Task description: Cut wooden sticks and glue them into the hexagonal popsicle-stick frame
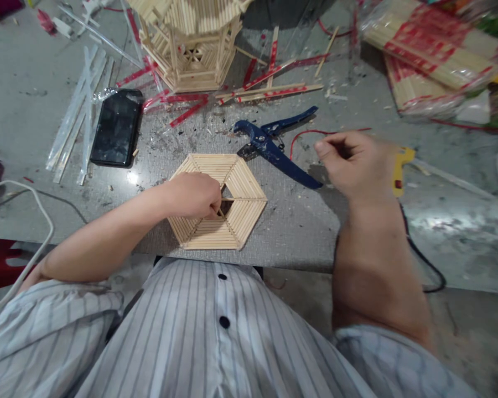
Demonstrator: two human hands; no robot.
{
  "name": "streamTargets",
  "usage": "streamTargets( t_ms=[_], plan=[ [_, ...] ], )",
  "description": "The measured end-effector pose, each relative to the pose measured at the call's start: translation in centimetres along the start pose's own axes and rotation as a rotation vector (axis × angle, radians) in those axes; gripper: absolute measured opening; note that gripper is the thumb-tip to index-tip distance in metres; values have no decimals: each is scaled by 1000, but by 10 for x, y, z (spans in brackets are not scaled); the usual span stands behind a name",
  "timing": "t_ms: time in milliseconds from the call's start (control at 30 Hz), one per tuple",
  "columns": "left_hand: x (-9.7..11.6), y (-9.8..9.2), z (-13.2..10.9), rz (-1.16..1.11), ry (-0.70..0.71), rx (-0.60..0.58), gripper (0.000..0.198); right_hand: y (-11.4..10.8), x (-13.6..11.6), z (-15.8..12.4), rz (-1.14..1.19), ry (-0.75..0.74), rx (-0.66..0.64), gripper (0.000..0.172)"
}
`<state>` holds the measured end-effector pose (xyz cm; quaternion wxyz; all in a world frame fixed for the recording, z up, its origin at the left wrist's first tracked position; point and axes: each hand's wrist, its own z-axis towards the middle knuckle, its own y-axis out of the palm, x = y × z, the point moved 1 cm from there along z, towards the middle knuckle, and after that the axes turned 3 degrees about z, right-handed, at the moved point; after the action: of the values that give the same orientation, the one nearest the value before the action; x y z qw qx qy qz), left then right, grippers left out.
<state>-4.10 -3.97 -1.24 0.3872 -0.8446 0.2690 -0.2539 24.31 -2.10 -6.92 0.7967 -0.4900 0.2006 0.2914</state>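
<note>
A panel of thin wooden sticks [216,235], many-sided with spokes around a small central opening, lies flat near the table's front edge. My left hand [195,194] rests over its left half, closed, with the fingertips pinching at a spoke by the opening. To the right, my right hand [357,163] is raised above the table, thumb and fingers closed together. It is slightly blurred, and anything within its pinch is hidden. Blue-handled cutters [269,146] lie between the panel and my right hand. A thin red strand [301,134] runs toward that hand.
A larger stick-built structure [195,55] stands at the back, near loose sticks with red wrapping [274,91]. A black phone [117,128] and clear glue sticks [77,116] lie left. Right are a yellow glue gun [401,166] and packaged sticks [431,47].
</note>
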Motion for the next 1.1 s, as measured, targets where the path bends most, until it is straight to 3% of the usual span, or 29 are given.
streamTargets(
  t_ms=[1100],
  plan=[
    [-1,-3,0,30,21,-47,31,0,1,0,6,4,0,28]
  ],
)
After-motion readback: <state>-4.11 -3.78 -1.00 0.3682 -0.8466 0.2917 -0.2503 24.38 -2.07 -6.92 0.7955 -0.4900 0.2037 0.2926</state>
